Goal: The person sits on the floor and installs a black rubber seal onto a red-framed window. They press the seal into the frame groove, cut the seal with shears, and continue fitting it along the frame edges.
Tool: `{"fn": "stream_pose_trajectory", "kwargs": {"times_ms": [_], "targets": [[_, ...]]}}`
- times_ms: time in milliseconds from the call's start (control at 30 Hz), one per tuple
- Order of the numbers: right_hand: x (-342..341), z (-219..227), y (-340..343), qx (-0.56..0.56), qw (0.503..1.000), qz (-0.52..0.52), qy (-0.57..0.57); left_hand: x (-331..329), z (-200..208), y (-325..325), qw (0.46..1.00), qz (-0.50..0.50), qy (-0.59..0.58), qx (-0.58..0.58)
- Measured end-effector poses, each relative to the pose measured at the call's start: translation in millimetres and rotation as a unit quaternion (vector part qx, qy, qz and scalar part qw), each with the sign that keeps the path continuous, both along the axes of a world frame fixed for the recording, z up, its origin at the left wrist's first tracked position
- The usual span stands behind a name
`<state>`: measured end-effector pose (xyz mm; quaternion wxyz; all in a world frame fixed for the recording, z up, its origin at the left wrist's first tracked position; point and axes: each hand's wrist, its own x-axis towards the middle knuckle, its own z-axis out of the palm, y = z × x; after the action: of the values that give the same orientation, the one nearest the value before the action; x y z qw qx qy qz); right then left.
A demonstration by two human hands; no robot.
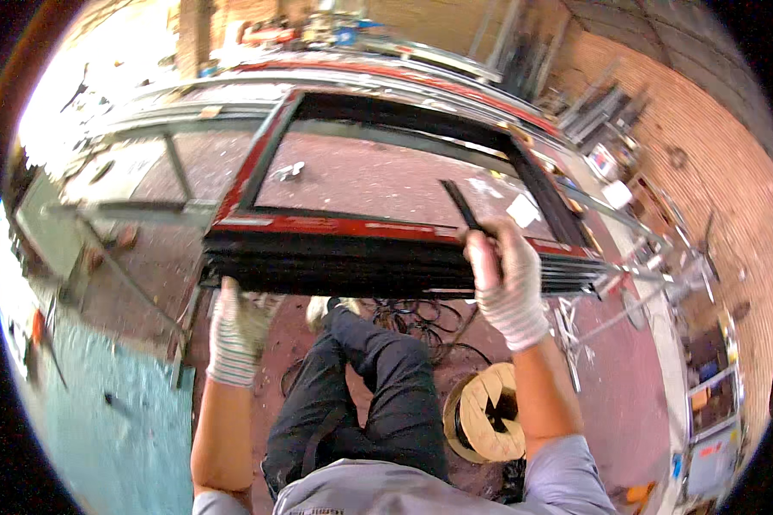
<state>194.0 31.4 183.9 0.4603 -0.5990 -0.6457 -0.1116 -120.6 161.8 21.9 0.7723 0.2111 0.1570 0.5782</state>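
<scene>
Grey shirt (361, 489) nearest; hands apart: left hand (239, 330) touches stacked frames (335, 264), grip unclear; right hand (507, 279) pinches black strip (461, 206). Likely strip-handling step; next move probably needs steady frames.

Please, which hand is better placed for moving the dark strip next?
Probably the right hand: it holds the dark strip at the frames. The left hand is by their near left corner, away from the strip.

Print on red strip (343, 226), grey shirt (369, 486): unreadable.
</scene>
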Motion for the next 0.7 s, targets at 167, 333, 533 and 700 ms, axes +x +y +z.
{"fn": "stream_pose_trajectory", "kwargs": {"times_ms": [167, 333, 533, 700], "targets": [[47, 1, 10, -0.046, 0.991, -0.086, -0.087, 39, 32, 8, 0.997, 0.006, 0.040, 0.059], [51, -1, 17, -0.093, 0.984, -0.119, -0.098, 31, 38, 6, 0.993, 0.024, 0.069, 0.092], [75, 1, -20, -0.118, 0.979, -0.156, -0.048, 66, 48, -43, 0.959, 0.059, 0.275, 0.025], [131, 1, -54, -0.095, 0.989, -0.109, -0.029, 100, 31, -66, 0.970, -0.020, 0.239, 0.041]]}}
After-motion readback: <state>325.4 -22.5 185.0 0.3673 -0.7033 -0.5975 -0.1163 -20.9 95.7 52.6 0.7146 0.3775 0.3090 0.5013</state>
